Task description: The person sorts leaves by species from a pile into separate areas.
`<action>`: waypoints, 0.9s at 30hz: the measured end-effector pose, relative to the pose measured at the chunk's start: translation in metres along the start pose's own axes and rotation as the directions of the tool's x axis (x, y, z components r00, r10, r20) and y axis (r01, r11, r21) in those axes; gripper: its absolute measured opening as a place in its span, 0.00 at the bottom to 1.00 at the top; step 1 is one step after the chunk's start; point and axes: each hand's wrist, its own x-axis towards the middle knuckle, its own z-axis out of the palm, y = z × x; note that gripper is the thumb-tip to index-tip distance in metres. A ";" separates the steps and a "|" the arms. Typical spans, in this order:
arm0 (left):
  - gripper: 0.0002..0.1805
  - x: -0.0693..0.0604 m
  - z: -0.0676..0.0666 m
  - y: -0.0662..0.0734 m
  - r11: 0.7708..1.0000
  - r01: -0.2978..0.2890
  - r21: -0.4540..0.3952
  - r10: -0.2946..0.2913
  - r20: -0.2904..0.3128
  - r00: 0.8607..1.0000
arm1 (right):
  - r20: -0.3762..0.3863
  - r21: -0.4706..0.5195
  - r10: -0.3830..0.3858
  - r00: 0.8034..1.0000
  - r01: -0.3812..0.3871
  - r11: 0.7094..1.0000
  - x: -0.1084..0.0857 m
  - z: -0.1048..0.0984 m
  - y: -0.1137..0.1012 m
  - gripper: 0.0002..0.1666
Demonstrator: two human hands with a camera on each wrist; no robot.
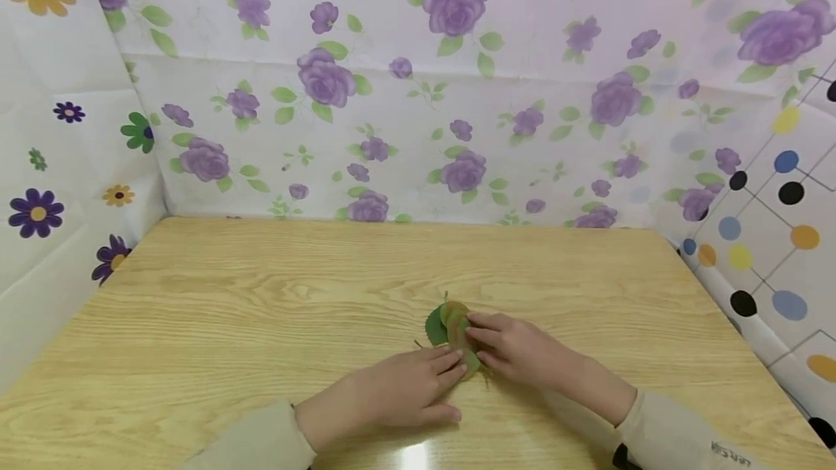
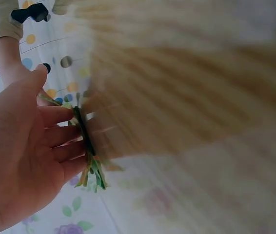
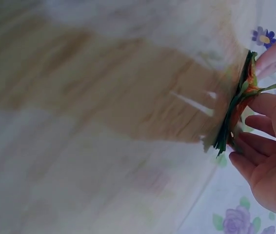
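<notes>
A small overlapping pile of leaves (image 1: 455,328), dark green and reddish green with thin stems, lies on the wooden table. From the front left my left hand (image 1: 408,388) rests its fingertips on the near part of the pile, fingers nearly straight and thumb apart. My right hand (image 1: 522,350) touches the pile's right side with its fingertips. The left wrist view shows the leaves (image 2: 93,163) edge-on beneath the left fingers. In the right wrist view, the leaves (image 3: 238,107) stay low against the tabletop beside the spread right fingers.
The wood-grain table (image 1: 261,296) stretches around the pile on all sides. A cloth with purple flowers (image 1: 392,93) hangs behind it. Patterned cloths stand at both sides, with flowers (image 1: 36,213) on the left and coloured dots (image 1: 741,256) on the right.
</notes>
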 end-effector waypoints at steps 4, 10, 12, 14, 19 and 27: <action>0.37 -0.001 0.000 0.000 1.000 -0.002 -0.007 0.002 0.005 1.000 | -0.055 -0.022 -0.002 0.998 0.001 1.000 0.002 0.000 0.000 0.20; 0.37 -0.002 0.002 -0.001 0.999 0.016 -0.046 -0.015 0.033 0.999 | -0.098 -0.010 0.014 0.995 -0.015 1.000 0.004 0.001 -0.004 0.19; 0.37 -0.003 0.002 -0.001 0.998 0.024 -0.065 -0.021 0.044 0.999 | -0.092 0.002 0.023 0.995 -0.023 1.000 0.005 0.001 -0.005 0.19; 0.37 -0.003 0.002 -0.001 0.996 0.029 -0.084 -0.025 0.045 0.999 | -0.082 0.015 0.037 0.996 -0.036 0.999 0.005 0.001 -0.007 0.20; 0.37 -0.004 0.004 -0.003 0.994 0.038 -0.107 -0.035 0.034 0.999 | -0.087 0.029 0.056 0.995 -0.054 0.998 0.007 0.001 -0.007 0.20; 0.37 -0.004 0.004 -0.003 0.984 0.046 -0.173 -0.039 0.040 0.998 | -0.167 -0.026 -0.005 0.986 0.001 1.000 0.006 0.005 -0.007 0.20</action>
